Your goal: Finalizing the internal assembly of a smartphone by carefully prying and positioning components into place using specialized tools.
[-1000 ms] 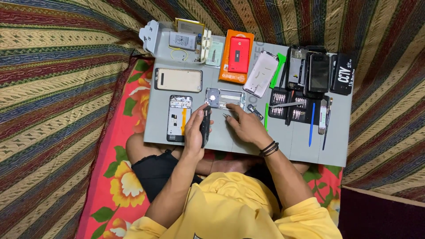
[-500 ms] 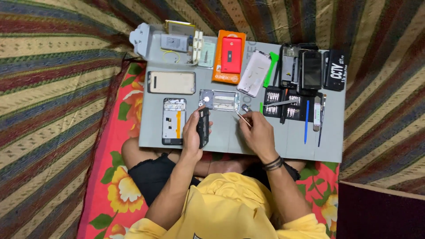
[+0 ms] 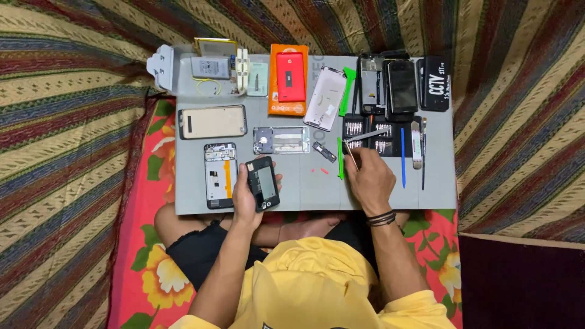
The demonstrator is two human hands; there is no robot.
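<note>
My left hand (image 3: 245, 196) grips a small black phone part (image 3: 262, 183) above the near edge of the grey work mat (image 3: 304, 195). My right hand (image 3: 367, 176) pinches thin metal tweezers (image 3: 351, 153), tips pointing up toward a black tray of screwdriver bits (image 3: 373, 135). A silver phone frame (image 3: 281, 140) lies on the mat between both hands. An opened phone body with an orange strip (image 3: 220, 175) lies just left of my left hand. A small dark component (image 3: 325, 152) rests left of the tweezers.
A beige phone back (image 3: 212, 122), an orange box with a red phone (image 3: 289, 87), a silver cover (image 3: 325, 97), green pry tools (image 3: 347, 91), black phones (image 3: 402, 85), a blue pen tool (image 3: 402, 157) and a battery with clear tray (image 3: 210, 68) fill the mat's far side. Striped cloth surrounds it.
My right hand moved from the silver frame rightward to the bit tray with the tweezers. My left hand pulled the black part back toward me. The view shifted slightly.
</note>
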